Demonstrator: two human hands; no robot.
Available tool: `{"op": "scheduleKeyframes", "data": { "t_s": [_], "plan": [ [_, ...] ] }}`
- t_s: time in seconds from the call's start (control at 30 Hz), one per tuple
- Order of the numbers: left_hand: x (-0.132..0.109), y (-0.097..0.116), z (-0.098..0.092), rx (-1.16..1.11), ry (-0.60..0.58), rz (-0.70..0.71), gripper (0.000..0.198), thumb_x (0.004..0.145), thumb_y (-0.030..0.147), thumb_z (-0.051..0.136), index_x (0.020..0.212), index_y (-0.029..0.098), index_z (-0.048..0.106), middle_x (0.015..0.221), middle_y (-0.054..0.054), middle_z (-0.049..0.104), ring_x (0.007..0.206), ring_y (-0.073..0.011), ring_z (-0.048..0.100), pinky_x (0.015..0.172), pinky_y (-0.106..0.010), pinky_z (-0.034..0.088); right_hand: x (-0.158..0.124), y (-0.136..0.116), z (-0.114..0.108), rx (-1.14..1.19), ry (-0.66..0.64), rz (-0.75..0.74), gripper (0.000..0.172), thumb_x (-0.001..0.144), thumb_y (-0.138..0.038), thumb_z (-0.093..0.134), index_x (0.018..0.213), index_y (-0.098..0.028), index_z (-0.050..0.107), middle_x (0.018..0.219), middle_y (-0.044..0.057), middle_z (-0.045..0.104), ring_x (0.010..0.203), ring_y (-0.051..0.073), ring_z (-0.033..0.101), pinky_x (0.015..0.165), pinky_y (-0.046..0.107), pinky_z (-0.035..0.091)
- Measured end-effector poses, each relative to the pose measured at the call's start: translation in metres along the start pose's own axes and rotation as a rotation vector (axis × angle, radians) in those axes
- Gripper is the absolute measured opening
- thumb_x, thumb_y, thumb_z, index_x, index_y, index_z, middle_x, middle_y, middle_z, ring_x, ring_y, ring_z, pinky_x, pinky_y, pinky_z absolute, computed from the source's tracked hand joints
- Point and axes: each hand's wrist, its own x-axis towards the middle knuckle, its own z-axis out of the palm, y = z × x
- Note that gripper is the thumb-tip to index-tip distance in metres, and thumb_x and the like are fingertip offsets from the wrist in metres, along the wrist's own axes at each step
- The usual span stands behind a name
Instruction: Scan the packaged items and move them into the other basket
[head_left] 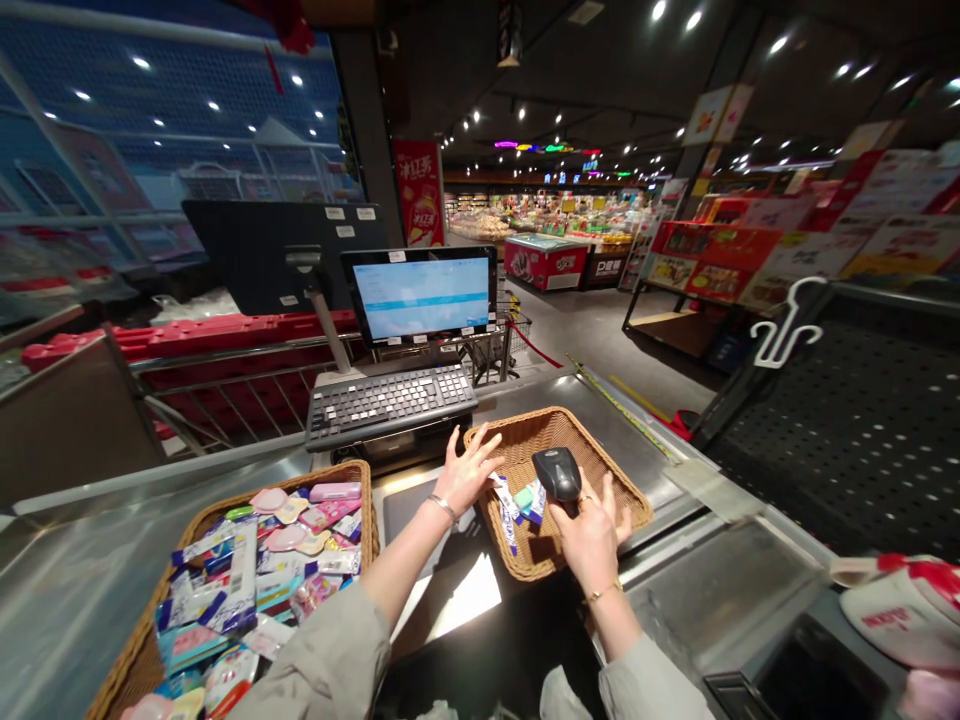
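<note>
My right hand (pixel 592 535) is closed round a black handheld barcode scanner (pixel 557 473), held over the right wicker basket (pixel 622 478). A few small packets (pixel 525 498) lie in that basket under the scanner. My left hand (pixel 466 470) is open with fingers spread, hovering at the basket's left rim just in front of the keyboard (pixel 390 402). It holds nothing. Both wrists wear thin bracelets.
A left wicker basket (pixel 360 475) holds several colourful snack packets (pixel 255 570). Behind the keyboard stands a lit checkout monitor (pixel 421 293). The steel counter (pixel 75 570) runs left and right. A black perforated panel (pixel 855 430) rises at right; store aisles lie beyond.
</note>
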Motion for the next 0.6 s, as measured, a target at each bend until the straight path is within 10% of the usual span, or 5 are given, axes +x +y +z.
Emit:
{"op": "scheduleKeyframes", "data": {
  "t_s": [0.6],
  "plan": [
    [-0.081,-0.028,-0.044,0.142,-0.003,-0.242,0.041,0.081,0.047,0.067,0.117,0.028,0.062,0.146,-0.009,0.049,0.145,-0.0299,0.027,0.114,-0.068,0.004,-0.015,-0.057,0.023,0.117,-0.073,-0.196,0.041,0.085,-0.045,0.045,0.112,-0.022,0.067,0.129,0.011,0.062,0.142,0.03,0.024,0.108,0.057,0.013]
  ]
}}
